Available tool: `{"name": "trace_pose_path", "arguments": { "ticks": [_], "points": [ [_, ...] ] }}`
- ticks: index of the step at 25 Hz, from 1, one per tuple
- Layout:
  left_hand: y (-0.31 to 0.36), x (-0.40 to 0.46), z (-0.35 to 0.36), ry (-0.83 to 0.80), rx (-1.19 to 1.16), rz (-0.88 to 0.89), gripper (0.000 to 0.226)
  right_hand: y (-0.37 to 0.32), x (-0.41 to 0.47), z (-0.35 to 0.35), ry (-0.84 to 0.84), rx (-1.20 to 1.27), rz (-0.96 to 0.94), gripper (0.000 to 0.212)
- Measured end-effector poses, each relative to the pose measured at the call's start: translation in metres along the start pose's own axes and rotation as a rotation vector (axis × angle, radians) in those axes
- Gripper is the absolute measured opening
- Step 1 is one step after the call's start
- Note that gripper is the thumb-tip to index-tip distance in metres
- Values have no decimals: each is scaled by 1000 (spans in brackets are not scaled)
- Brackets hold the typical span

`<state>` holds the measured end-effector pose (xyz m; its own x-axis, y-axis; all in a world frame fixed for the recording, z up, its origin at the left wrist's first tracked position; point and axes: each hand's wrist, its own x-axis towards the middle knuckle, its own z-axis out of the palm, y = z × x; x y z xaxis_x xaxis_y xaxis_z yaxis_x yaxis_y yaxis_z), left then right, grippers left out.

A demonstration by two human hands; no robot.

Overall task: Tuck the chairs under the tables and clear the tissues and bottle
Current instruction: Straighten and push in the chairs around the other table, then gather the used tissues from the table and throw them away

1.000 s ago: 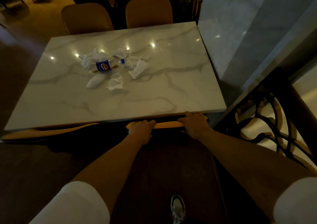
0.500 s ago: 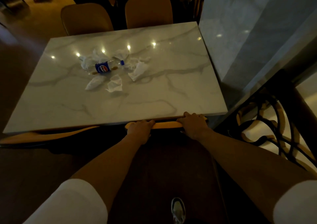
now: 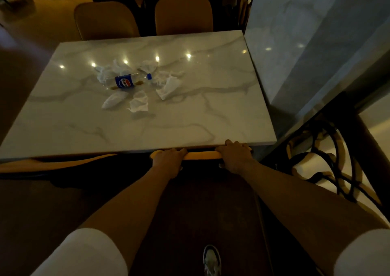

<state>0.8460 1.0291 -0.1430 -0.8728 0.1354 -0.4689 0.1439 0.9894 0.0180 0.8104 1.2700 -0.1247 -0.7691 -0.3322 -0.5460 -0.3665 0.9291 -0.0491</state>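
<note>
My left hand and my right hand both grip the top of a tan chair back at the near edge of the marble table; most of the chair is under the tabletop. A clear plastic bottle with a blue label and blue cap lies on its side on the table's far left part. Several crumpled white tissues lie around it. A second tan chair shows at the near left edge, partly under the table.
Two tan chairs stand tucked at the table's far side. A grey marble wall runs along the table's right edge. A dark ornate metal railing stands at the right. My shoe is on the dark floor.
The chair back has slid slightly further under the table edge with both hands still on it. The view has shifted a little; bottle and tissues have not moved.
</note>
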Motion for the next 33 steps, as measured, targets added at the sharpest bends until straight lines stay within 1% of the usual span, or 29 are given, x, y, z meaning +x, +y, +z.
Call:
{"name": "trace_pose_path", "arguments": {
  "ticks": [1, 3, 5, 6, 7, 9, 11, 13, 15, 17, 19, 21, 23, 25, 27, 30, 33],
  "points": [
    [0, -1, -1, -3, -1, -9, 49, 1, 0, -2, -11, 14, 2, 63],
    [2, -6, -3, -22, 4, -40, 54, -1, -2, -3, -35, 45, -4, 80],
    [3, -10, -5, -70, -26, -76, 66, -3, -5, -5, -77, 56, 3, 99],
    [2, -12, -6, -83, -63, -86, 72, -3, -5, -6, -88, 56, 5, 103],
    [0, -15, -6, -87, -108, -86, 77, -3, -7, -9, -101, 63, -4, 103],
    [-8, -25, -9, -70, -193, -62, 78, -6, -9, -17, -147, 94, -56, 98],
    [-15, -40, -14, -45, -244, -61, 74, -19, -11, -26, -179, 150, -125, 89],
    [-29, -57, -22, -14, -295, -102, 63, -48, -8, -35, -177, 242, -180, 82],
    [-53, -75, -27, 29, -349, -159, 56, -91, -1, -47, -144, 293, -235, 72],
    [-85, -95, -31, 79, -433, -225, 59, -137, 10, -57, -96, 268, -295, 65],
    [-125, -121, -35, 142, -524, -313, 60, -187, 20, -65, -71, 231, -357, 70],
    [-176, -153, -35, 186, -568, -383, 58, -244, 29, -74, -55, 205, -401, 72],
    [-236, -188, -30, 211, -571, -429, 57, -305, 37, -85, 9, 184, -417, 67],
    [-298, -219, -16, 209, -604, -469, 57, -365, 42, -97, 99, 191, -417, 60],
    [-355, -246, -2, 190, -657, -533, 60, -422, 47, -110, 146, 232, -403, 57],
    [-440, -287, 12, 183, -692, -557, 59, -512, 56, -127, 130, 224, -399, 59],
    [-518, -319, 16, 239, -739, -605, 51, -599, 74, -136, 162, 194, -380, 60]
  ]
}}
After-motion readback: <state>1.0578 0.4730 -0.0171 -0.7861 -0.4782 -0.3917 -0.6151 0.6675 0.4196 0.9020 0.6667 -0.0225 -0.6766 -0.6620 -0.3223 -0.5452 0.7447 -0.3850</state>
